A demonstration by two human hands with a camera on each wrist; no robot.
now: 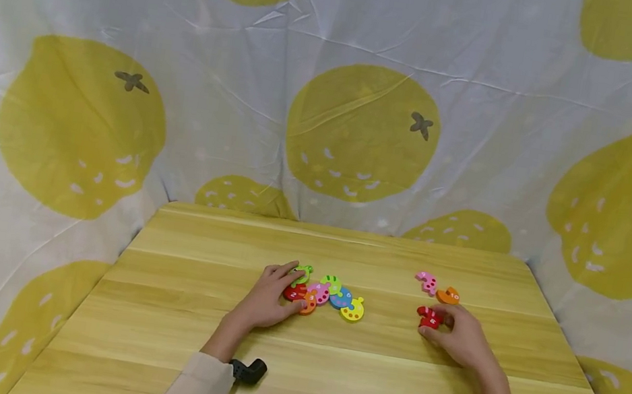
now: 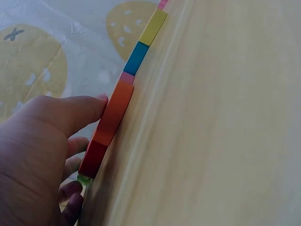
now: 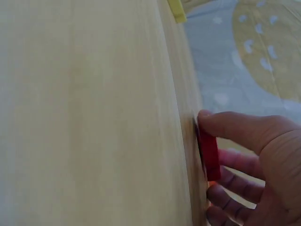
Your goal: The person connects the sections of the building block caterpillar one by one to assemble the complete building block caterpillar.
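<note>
"How's your grip?"
"On my feed, my right hand (image 1: 459, 335) pinches the red piece (image 1: 430, 319); my left hand (image 1: 269, 293), fingers relaxed, touches the chain (image 1: 321, 294) on the worktop (image 1: 337, 384)."
"Farther out?"
"I see a pink piece (image 1: 430, 284) and orange piece (image 1: 448, 296) beyond the red."

Wooden table (image 1: 350, 379), colourful numbered puzzle pieces (image 1: 341, 297)

Ten puzzle pieces (image 1: 340, 297) on one table (image 1: 336, 391) — seven in a winding row (image 1: 318, 293), three nearer the right edge. By colour: two green pieces (image 1: 331, 285), two red pieces (image 1: 430, 319), two orange pieces (image 1: 448, 296), two pink pieces (image 1: 429, 283), one blue piece (image 1: 341, 298), one yellow piece (image 1: 353, 310). Two hands — one left hand (image 1: 266, 300), one right hand (image 1: 463, 338). Two black wrist devices (image 1: 250, 371), two sleeves (image 1: 202, 384).
</note>
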